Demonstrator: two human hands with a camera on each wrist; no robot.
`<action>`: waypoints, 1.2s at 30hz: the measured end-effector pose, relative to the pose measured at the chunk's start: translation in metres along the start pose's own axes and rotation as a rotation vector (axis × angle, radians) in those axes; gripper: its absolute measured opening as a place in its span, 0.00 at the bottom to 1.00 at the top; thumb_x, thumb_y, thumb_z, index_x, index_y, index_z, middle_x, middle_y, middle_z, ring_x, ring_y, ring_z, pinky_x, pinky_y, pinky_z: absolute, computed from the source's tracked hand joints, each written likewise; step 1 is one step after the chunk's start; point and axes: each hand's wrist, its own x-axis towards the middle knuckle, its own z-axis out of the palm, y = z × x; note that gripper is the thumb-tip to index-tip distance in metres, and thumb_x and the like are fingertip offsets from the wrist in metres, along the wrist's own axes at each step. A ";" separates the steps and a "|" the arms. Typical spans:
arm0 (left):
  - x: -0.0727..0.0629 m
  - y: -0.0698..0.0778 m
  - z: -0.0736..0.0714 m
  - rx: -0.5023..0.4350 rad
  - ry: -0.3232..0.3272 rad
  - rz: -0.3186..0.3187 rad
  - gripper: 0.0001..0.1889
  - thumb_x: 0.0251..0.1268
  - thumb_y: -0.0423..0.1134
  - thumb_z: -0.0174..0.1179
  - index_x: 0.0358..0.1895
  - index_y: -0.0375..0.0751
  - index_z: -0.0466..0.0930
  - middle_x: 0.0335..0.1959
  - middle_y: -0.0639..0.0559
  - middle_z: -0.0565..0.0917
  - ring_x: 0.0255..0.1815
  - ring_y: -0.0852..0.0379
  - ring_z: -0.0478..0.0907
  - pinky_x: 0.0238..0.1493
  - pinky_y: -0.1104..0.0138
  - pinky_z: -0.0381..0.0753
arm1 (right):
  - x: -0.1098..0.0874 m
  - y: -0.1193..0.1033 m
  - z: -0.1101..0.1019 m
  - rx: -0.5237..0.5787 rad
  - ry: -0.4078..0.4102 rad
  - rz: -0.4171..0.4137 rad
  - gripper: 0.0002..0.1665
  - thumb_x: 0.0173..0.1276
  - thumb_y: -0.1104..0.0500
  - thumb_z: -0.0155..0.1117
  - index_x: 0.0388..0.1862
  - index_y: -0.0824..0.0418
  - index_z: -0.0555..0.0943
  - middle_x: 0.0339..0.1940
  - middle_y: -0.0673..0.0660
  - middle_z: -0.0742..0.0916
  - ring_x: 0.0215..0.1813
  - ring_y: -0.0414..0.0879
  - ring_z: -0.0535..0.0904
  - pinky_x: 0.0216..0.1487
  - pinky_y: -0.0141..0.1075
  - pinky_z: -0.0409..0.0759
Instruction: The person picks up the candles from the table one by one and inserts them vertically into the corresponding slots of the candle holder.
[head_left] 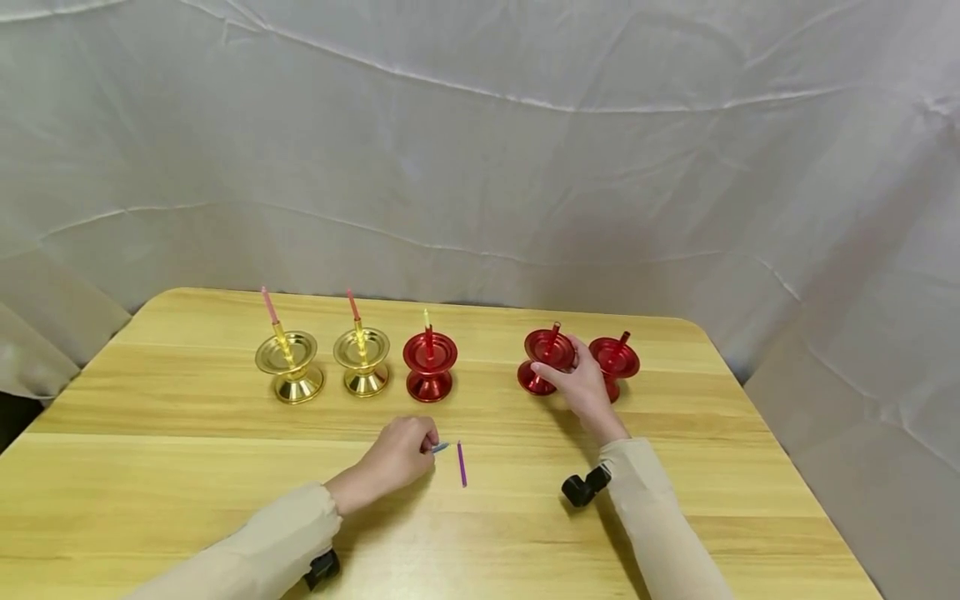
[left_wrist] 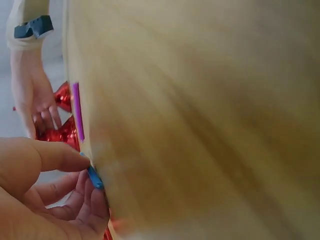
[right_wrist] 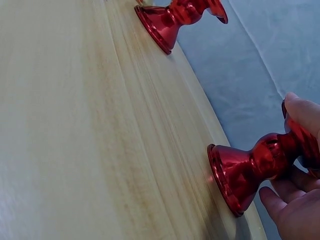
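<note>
My left hand (head_left: 401, 450) pinches a small blue candle (left_wrist: 95, 178) between thumb and fingers, low over the table. Just to its right a thin purple candle (head_left: 462, 464) lies on the wood. With thumb and fingers round its upper dish, my right hand (head_left: 585, 385) grips a red metallic candle holder (right_wrist: 234, 172). That holder's central tube (head_left: 552, 336) has no candle standing out of it. Close behind the right hand stands another red candle holder (head_left: 622, 367), its tube also without a candle and its base partly hidden.
Left of the held holder, a red candle holder (head_left: 429, 385) carries a yellow candle (head_left: 427, 317). Farther left stand two gold candle holders (head_left: 298, 386), with pink and red candles. Pale cloth (head_left: 480, 192) hangs behind the wooden table (head_left: 187, 467).
</note>
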 end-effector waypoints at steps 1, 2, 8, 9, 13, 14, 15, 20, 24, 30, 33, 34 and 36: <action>0.001 -0.001 0.000 0.000 0.007 0.016 0.10 0.40 0.18 0.56 0.24 0.35 0.79 0.21 0.54 0.75 0.25 0.57 0.71 0.28 0.66 0.73 | 0.001 0.000 0.000 0.003 0.000 -0.001 0.53 0.60 0.54 0.73 0.76 0.63 0.53 0.74 0.64 0.64 0.72 0.57 0.60 0.71 0.48 0.60; 0.001 -0.003 -0.001 -0.002 0.011 0.026 0.10 0.41 0.17 0.56 0.24 0.35 0.79 0.21 0.54 0.74 0.26 0.57 0.70 0.28 0.66 0.72 | 0.000 0.001 0.000 0.004 0.000 -0.001 0.54 0.60 0.54 0.73 0.76 0.63 0.53 0.74 0.64 0.64 0.72 0.56 0.60 0.71 0.48 0.60; 0.005 -0.008 -0.007 -0.061 0.009 0.000 0.08 0.49 0.17 0.58 0.28 0.32 0.80 0.27 0.50 0.75 0.31 0.56 0.70 0.33 0.65 0.75 | 0.001 0.001 0.000 0.012 0.002 -0.002 0.54 0.60 0.54 0.73 0.77 0.63 0.53 0.74 0.64 0.64 0.72 0.56 0.61 0.70 0.48 0.61; 0.006 -0.008 -0.007 -0.084 0.002 -0.011 0.08 0.51 0.17 0.58 0.29 0.32 0.80 0.28 0.49 0.75 0.32 0.55 0.71 0.34 0.64 0.76 | 0.001 0.000 -0.001 0.008 0.001 -0.003 0.54 0.60 0.54 0.73 0.77 0.63 0.52 0.74 0.65 0.64 0.72 0.57 0.61 0.70 0.48 0.61; 0.010 -0.007 -0.010 -0.238 -0.037 -0.046 0.06 0.58 0.18 0.56 0.34 0.30 0.77 0.31 0.45 0.78 0.34 0.53 0.75 0.38 0.63 0.80 | 0.000 0.000 0.000 0.003 -0.003 -0.004 0.53 0.60 0.53 0.73 0.77 0.63 0.53 0.74 0.64 0.64 0.72 0.57 0.61 0.70 0.48 0.61; 0.011 -0.007 -0.011 -0.278 -0.046 -0.055 0.06 0.59 0.19 0.55 0.36 0.30 0.76 0.32 0.44 0.78 0.35 0.53 0.76 0.38 0.63 0.80 | 0.000 0.000 0.000 0.002 -0.002 -0.004 0.53 0.60 0.53 0.73 0.77 0.63 0.53 0.73 0.64 0.64 0.72 0.57 0.61 0.70 0.48 0.61; 0.013 -0.006 -0.011 -0.320 -0.051 -0.068 0.05 0.61 0.20 0.55 0.37 0.30 0.76 0.32 0.44 0.79 0.35 0.53 0.76 0.40 0.64 0.81 | 0.000 0.000 0.000 0.000 -0.004 -0.006 0.53 0.60 0.54 0.73 0.77 0.63 0.53 0.74 0.64 0.64 0.72 0.57 0.61 0.70 0.49 0.61; 0.023 0.007 -0.011 -0.530 -0.023 -0.116 0.06 0.63 0.22 0.56 0.41 0.30 0.76 0.36 0.42 0.80 0.38 0.54 0.76 0.42 0.65 0.79 | 0.000 0.002 0.000 -0.001 -0.002 -0.010 0.53 0.61 0.53 0.72 0.77 0.63 0.52 0.73 0.65 0.64 0.72 0.57 0.61 0.71 0.49 0.60; 0.037 0.024 -0.013 -0.659 0.038 -0.107 0.08 0.63 0.22 0.57 0.45 0.28 0.76 0.39 0.41 0.80 0.39 0.53 0.77 0.43 0.66 0.80 | 0.000 0.004 0.000 0.001 0.000 -0.024 0.54 0.61 0.53 0.72 0.77 0.63 0.52 0.73 0.65 0.64 0.72 0.57 0.60 0.71 0.48 0.60; 0.070 0.056 -0.015 -0.722 0.130 -0.070 0.10 0.63 0.23 0.59 0.47 0.28 0.78 0.40 0.41 0.81 0.40 0.52 0.78 0.44 0.66 0.80 | 0.001 0.007 -0.001 -0.002 0.000 -0.043 0.54 0.61 0.53 0.72 0.77 0.64 0.52 0.72 0.65 0.66 0.72 0.56 0.61 0.71 0.47 0.60; 0.090 0.069 -0.014 -0.728 0.173 -0.052 0.10 0.65 0.24 0.58 0.49 0.27 0.77 0.41 0.39 0.81 0.42 0.50 0.78 0.45 0.66 0.80 | 0.002 0.007 0.000 -0.034 0.004 -0.062 0.54 0.61 0.51 0.72 0.76 0.65 0.53 0.72 0.66 0.66 0.71 0.57 0.62 0.71 0.48 0.60; 0.097 0.072 -0.014 -0.731 0.191 -0.049 0.11 0.65 0.24 0.58 0.49 0.27 0.77 0.42 0.40 0.81 0.43 0.50 0.78 0.45 0.66 0.80 | 0.002 0.008 0.000 -0.044 0.005 -0.071 0.53 0.61 0.51 0.72 0.76 0.65 0.53 0.72 0.66 0.66 0.71 0.57 0.62 0.71 0.48 0.60; 0.110 0.078 -0.012 -0.741 0.227 -0.055 0.11 0.66 0.25 0.57 0.49 0.27 0.76 0.43 0.39 0.81 0.44 0.48 0.78 0.46 0.67 0.80 | 0.002 0.008 0.001 -0.060 0.002 -0.087 0.53 0.61 0.50 0.72 0.76 0.66 0.54 0.71 0.67 0.67 0.71 0.58 0.63 0.70 0.48 0.61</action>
